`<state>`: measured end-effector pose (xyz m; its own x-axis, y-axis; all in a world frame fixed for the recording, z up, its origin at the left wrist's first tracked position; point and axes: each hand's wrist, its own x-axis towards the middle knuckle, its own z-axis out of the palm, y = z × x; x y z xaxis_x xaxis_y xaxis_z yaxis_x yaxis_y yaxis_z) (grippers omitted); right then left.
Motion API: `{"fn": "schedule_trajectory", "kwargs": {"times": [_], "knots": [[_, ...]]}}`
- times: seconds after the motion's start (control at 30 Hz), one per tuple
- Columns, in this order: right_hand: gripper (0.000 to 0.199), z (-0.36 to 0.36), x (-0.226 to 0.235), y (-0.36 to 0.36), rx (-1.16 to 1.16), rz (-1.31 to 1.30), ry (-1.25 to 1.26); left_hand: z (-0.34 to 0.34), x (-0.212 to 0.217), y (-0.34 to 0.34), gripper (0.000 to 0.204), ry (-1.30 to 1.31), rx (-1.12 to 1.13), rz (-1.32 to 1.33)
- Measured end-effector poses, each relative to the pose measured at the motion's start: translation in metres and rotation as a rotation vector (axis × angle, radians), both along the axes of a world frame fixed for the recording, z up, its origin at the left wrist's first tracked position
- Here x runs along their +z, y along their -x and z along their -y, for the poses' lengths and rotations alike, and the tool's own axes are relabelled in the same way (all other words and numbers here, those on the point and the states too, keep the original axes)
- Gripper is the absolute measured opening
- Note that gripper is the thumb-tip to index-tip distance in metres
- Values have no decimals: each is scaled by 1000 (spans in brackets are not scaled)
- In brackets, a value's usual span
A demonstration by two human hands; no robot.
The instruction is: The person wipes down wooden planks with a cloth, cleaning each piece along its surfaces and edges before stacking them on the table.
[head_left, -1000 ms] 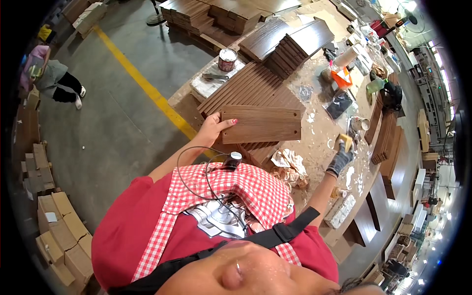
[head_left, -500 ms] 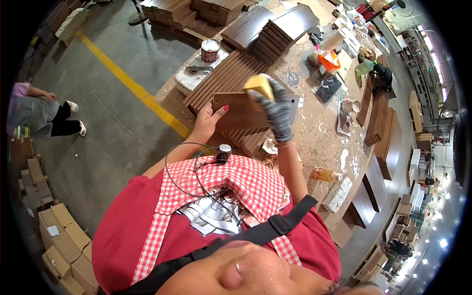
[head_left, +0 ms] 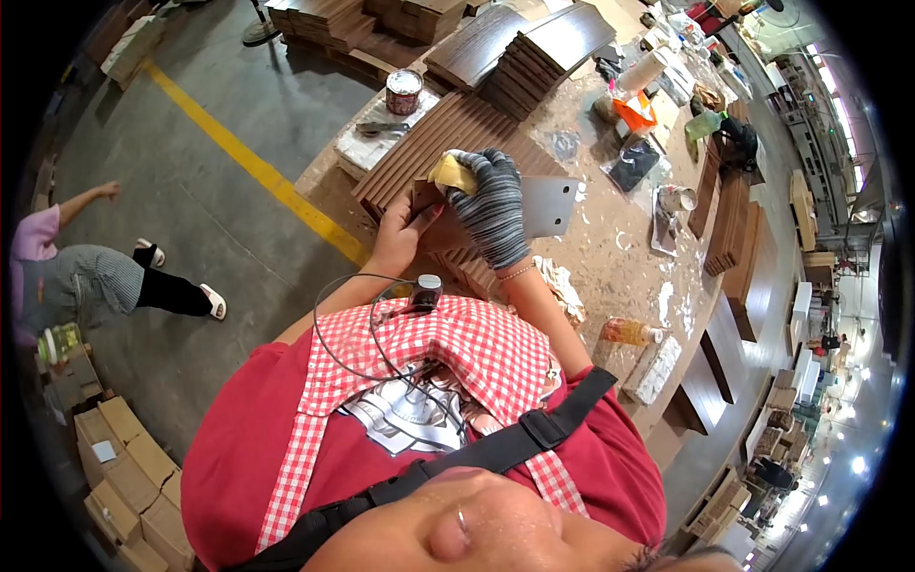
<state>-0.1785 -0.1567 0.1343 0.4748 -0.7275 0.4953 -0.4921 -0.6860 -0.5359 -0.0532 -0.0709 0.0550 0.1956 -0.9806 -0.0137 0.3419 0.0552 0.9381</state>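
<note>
My bare left hand [head_left: 398,234] is closed on the left end of a brown wooden board [head_left: 549,206], with the thumb over its face. The board is tilted and its right end catches the light, showing two dark holes. My right hand [head_left: 496,205], in a grey striped knit glove, grips a yellow sponge [head_left: 451,175] at the board's upper left part, close to my left fingers. The glove hides the board's middle. Just behind lies a long row of stacked brown boards [head_left: 434,143] on the worktable [head_left: 610,257].
A paint can [head_left: 403,91] and a dark tool stand on a white block at the table's left. More boards [head_left: 553,52] are stacked behind. To the right lie an orange-topped bottle [head_left: 635,112], a black packet [head_left: 633,166] and a bottle of amber liquid [head_left: 629,332]. A person [head_left: 105,276] walks at left.
My right hand has moved left and slightly down with the sponge, from above the board's middle to its left part. The board's right end now shows more. The person at left has moved further into view.
</note>
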Motion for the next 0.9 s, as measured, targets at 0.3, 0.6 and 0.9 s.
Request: {"fn": "schedule_trajectory", "kwargs": {"times": [0.3, 0.6, 0.9], "knots": [[46, -13, 2, -3, -47, -25, 12, 0, -1, 7, 28, 94, 23, -144], [36, 19, -26, 70, -302, -29, 11, 2, 7, 3, 33, 49, -2, -1], [26, 78, -61, 165, -561, -75, 179, 1, 12, -2, 35, 104, -22, 74]]}}
